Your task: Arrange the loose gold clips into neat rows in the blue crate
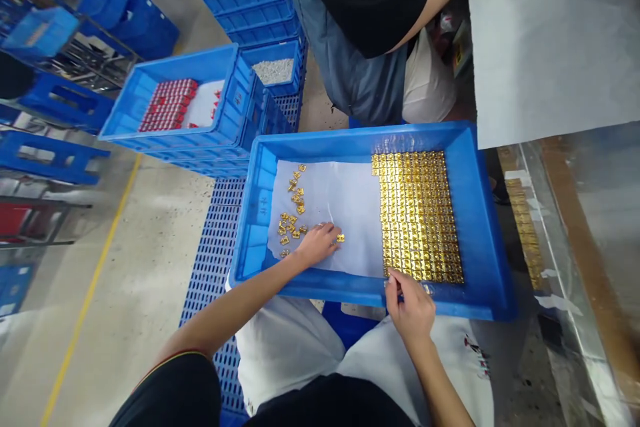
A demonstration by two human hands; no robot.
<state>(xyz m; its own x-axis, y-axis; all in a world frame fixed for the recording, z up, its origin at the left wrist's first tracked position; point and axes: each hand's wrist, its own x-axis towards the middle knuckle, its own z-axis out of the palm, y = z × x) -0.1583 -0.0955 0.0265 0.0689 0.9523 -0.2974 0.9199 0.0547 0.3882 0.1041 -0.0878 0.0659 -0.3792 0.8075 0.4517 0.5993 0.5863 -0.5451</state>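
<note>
A blue plastic tray point(365, 287) lies before me, lined with white paper point(345, 200). Neat rows of small shiny gold pieces point(420, 220) fill its right part. Loose gold pieces point(293, 223) are scattered at the left, some tilted. My left hand point(317, 243) is over the paper, fingers curled, with one small gold piece point(341, 238) at its fingertips. At the near left corner of the rows, my right hand point(411, 303) is closed in a pinch on a small gold piece, mostly hidden by the fingers.
To the left, stacked blue crates point(230, 117) hold red-and-white pieces point(170, 105). A smaller blue bin point(273, 71) contains whitish bits. Another person point(365, 13) is close across the tray. White paper point(555, 47) overhangs the bench point(600, 267) at right.
</note>
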